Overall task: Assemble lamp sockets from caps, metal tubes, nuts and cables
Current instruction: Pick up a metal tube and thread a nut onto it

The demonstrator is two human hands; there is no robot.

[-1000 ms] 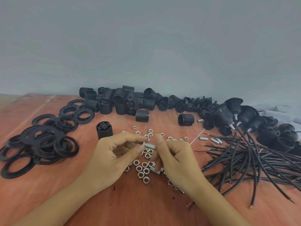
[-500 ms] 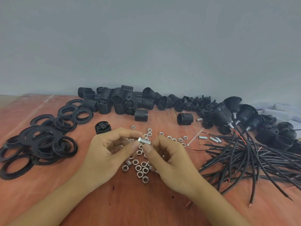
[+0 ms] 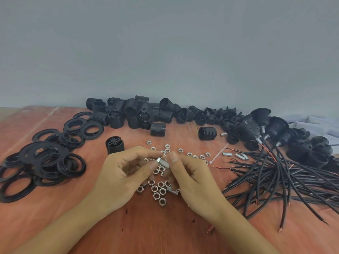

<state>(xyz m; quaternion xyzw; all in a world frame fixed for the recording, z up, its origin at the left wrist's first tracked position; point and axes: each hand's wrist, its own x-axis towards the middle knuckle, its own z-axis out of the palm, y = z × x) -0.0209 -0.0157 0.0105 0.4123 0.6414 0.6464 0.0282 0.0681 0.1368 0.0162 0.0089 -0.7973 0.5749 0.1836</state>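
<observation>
Both hands meet over the middle of the table around a short metal tube (image 3: 163, 163). My left hand (image 3: 121, 177) pinches the tube's left end, where a nut (image 3: 158, 160) sits, between thumb and forefinger. My right hand (image 3: 190, 182) pinches the tube's right end. More metal tubes (image 3: 172, 190) stick out from under my right palm. Several loose nuts (image 3: 159, 191) lie scattered on the table beneath and beyond the hands. Spare tubes (image 3: 236, 155) lie to the right beside the bundle of black cables (image 3: 286, 178).
Black rings (image 3: 45, 162) are heaped at the left. Black threaded socket bodies (image 3: 128, 114) line the back by the wall, one (image 3: 115, 145) standing just beyond my left hand. Assembled sockets with cables (image 3: 256, 125) and caps (image 3: 311, 149) lie at the right.
The hands have stayed together over the nuts and turned the tube slightly; its left end with the nut now points more toward me.
</observation>
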